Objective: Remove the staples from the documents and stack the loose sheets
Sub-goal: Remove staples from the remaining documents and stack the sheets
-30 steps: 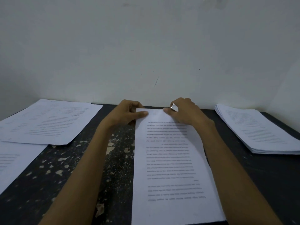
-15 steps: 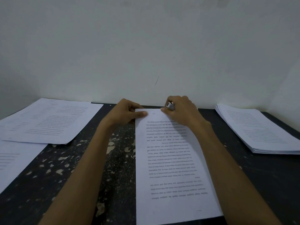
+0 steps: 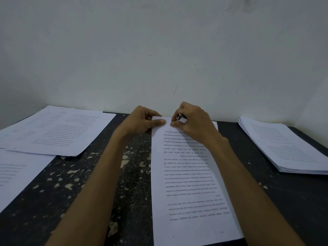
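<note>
A white printed document (image 3: 190,183) lies lengthwise on the dark table (image 3: 106,201) in front of me, its text upside down to me. My left hand (image 3: 142,121) pinches its far left corner, thumb on top. My right hand (image 3: 193,121) has its fingers curled round a small metal staple remover (image 3: 179,116), its thumb tip on the paper's far edge next to my left thumb. The staple itself is hidden by my fingers.
A thick stack of printed sheets (image 3: 284,146) lies at the right by the wall. Two more papers lie at the left: one at the back (image 3: 53,132), one at the near left edge (image 3: 16,173). The white wall (image 3: 159,50) rises right behind the table.
My right hand has lifted and turned, bringing the metal tool down toward the far left corner. My left hand has kept its pinch there. The document has hardly shifted.
</note>
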